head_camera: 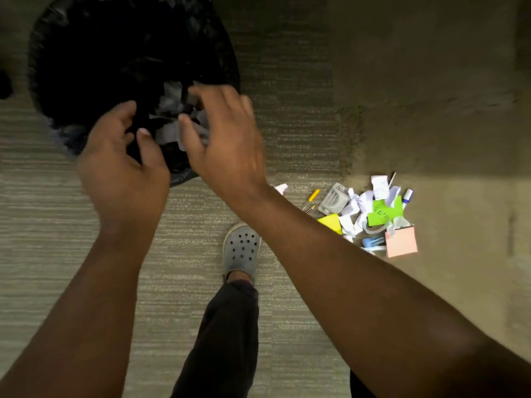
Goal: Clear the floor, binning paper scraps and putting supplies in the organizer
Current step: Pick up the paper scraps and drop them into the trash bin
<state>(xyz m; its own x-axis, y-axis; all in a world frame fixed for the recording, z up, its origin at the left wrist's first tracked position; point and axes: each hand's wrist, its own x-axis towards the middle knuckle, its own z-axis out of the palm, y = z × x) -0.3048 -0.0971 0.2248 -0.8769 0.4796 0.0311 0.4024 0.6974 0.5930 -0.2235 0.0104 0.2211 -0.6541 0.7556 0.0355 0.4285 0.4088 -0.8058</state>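
Observation:
A bin with a black liner stands on the carpet at the upper left. My left hand and my right hand hover over its near rim, fingers spread, nothing clearly gripped. Pale paper scraps show between them, inside the bin. To the right, a pile lies on the floor: crumpled white paper, a green sticky note, a yellow note, a pink sticky pad, a yellow pen, a marker and a blue clip.
A clear plastic box sits in the pile, and one white scrap lies apart by my right forearm. My foot in a grey clog stands on the carpet between bin and pile. No organizer is in view.

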